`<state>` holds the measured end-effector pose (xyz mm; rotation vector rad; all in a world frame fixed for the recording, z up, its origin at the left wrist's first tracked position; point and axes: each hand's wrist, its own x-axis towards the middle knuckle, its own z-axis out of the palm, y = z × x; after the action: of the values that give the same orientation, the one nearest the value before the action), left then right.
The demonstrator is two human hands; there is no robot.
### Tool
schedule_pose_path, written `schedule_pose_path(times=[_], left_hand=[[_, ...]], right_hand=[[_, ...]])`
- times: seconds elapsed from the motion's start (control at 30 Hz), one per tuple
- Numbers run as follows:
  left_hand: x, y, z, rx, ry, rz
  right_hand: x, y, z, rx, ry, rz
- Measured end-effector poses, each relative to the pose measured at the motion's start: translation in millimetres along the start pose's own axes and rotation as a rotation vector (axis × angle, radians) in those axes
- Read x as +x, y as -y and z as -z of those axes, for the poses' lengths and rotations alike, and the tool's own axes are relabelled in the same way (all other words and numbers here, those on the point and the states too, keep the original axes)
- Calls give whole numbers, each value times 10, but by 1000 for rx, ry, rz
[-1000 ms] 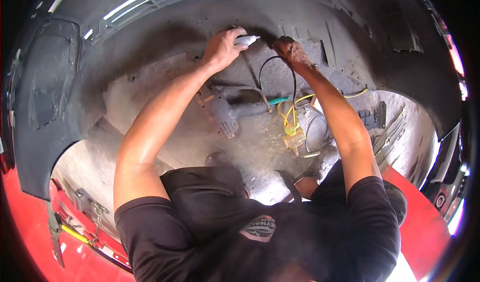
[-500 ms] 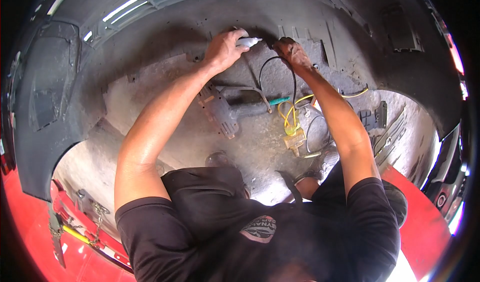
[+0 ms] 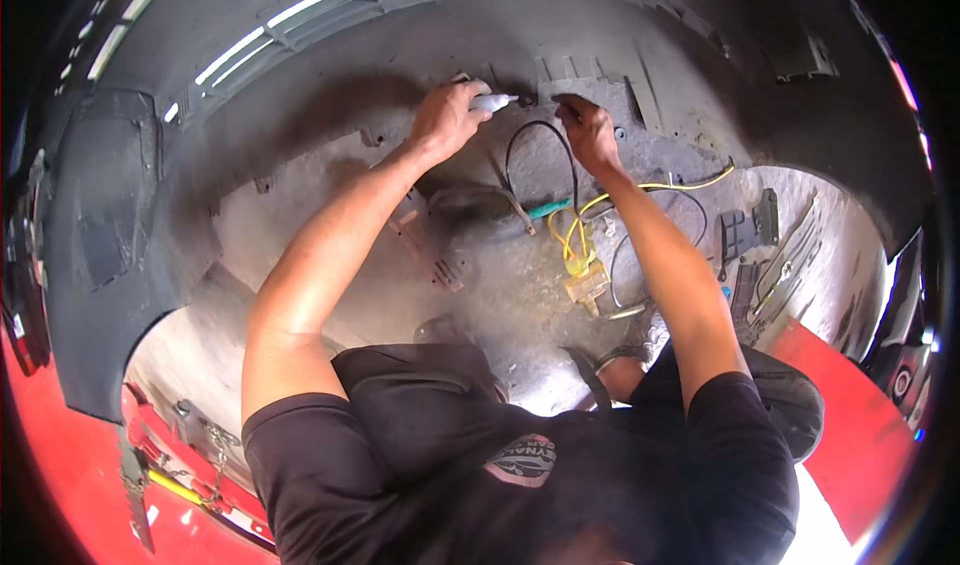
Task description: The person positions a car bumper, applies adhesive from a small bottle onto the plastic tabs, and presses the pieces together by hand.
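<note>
The right hand now sits a little farther from the small white bottle with a pointed nozzle, and the whole view has shifted slightly. The left hand keeps its fingers wrapped around that bottle, nozzle aimed toward the right hand at the edge of the large, dark-grey, curved bumper-like shell. The right fingers are drawn close together near that edge; whether they pinch anything cannot be told. The wider gap seems to leave the edge between the hands more open to the nozzle. A looped, thin black cable arches just beside the right hand, above a slim green handle and a yellow cord.
</note>
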<state>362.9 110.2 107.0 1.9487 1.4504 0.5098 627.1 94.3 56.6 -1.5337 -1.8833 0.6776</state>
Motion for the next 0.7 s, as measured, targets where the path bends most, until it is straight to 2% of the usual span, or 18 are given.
schedule_pose_path(times=[0.07,0.13,0.3,0.43,0.6,0.7], left_hand=[[36,1,-67,48,8,-40],[80,27,-134,95,29,-100],[120,3,-223,170,32,-111],[150,98,-310,241,16,-170],[169,-40,-267,253,64,-143],[168,-76,-279,254,75,-146]], right_hand=[[-267,160,156,211,74,-303],[-615,-99,35,206,11,-78],[-999,-15,-15,223,-7,-255],[-985,21,25,226,34,-212],[-1025,-69,-44,157,28,-136],[-1071,-178,-154,145,71,-218]])
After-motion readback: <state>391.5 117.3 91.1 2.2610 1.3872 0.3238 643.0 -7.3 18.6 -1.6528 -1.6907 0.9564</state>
